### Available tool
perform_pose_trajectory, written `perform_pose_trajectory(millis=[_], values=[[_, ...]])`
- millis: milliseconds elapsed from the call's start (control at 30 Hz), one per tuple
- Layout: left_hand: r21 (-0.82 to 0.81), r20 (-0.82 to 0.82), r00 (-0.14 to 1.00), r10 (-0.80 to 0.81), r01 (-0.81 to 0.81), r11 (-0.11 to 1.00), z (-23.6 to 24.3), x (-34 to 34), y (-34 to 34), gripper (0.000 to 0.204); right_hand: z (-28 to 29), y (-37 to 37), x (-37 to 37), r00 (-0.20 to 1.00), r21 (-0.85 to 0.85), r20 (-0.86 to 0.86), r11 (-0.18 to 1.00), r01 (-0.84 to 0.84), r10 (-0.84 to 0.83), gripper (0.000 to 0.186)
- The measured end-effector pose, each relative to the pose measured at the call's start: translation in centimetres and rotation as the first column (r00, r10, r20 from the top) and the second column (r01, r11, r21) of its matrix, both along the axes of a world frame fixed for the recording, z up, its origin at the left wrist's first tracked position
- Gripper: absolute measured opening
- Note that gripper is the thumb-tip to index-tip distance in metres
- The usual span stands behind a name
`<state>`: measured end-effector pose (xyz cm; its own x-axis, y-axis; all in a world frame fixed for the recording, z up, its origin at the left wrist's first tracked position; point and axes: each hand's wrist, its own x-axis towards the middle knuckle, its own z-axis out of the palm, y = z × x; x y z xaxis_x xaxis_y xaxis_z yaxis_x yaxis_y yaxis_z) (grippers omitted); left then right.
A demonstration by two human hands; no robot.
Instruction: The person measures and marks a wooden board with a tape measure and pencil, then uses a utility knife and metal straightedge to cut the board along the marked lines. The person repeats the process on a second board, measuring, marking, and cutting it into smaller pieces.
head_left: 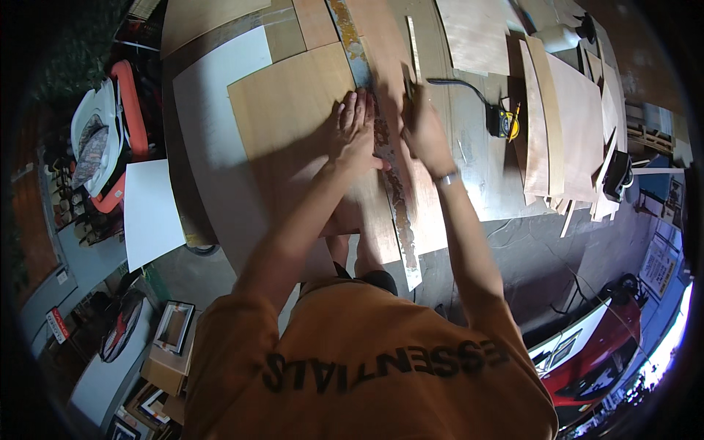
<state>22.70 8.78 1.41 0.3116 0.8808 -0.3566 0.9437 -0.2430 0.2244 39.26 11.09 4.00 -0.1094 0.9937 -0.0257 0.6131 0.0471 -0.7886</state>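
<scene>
My left hand [357,132] lies flat on a thin wooden sheet [290,103], its fingers stretched forward. Its fingertips and thumb reach onto a long, worn metal strip [396,191] with rusty patches, which runs away from me along the sheet. Just right of the strip, my right hand [427,136] is closed around a slim dark tool [408,82], its tip end pointing away from me. Motion blur and the fingers hide what kind of tool it is. Pale wood [422,213] shows under the right hand, beside the strip.
A yellow-and-black tape measure [503,122] lies right of my right hand, near a dark curved strap or cord [458,82]. A narrow wood strip [413,48] lies beyond. Stacked wood sheets [561,125] and a white bottle [559,37] occupy the right side; a white board [152,213] is at left.
</scene>
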Motion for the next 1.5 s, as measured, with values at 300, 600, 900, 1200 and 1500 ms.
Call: perform_pose_trajectory(millis=[300,600,900,1200,1500], values=[[0.130,0.168,0.985,0.029,-0.052,0.990,-0.8,-0.4,0.0,0.154,-3.2,14.2,-7.1,0.898,-0.131,0.438,0.991,0.007,0.052,0.038],[0.078,0.243,0.966,0.084,-0.106,0.991,-1.3,-0.3,-0.1,0.154,-3.9,14.3,-7.1,0.935,-0.218,0.353,0.975,0.038,0.043,0.035],[0.084,0.146,0.985,0.087,-0.100,0.991,-2.4,0.2,-0.4,0.153,-4.2,6.4,-5.4,0.916,-0.067,0.402,0.997,0.032,-0.003,0.030],[0.075,-0.001,0.996,0.093,-0.092,0.993,-2.2,0.6,0.4,0.144,-0.4,-11.2,-1.6,0.913,-0.218,0.408,0.967,0.129,-0.030,0.031],[-0.031,-0.088,0.993,0.085,-0.088,0.996,-0.6,1.1,0.7,0.156,1.6,-23.8,2.2,0.880,-0.429,0.469,0.892,0.145,0.082,0.042]])
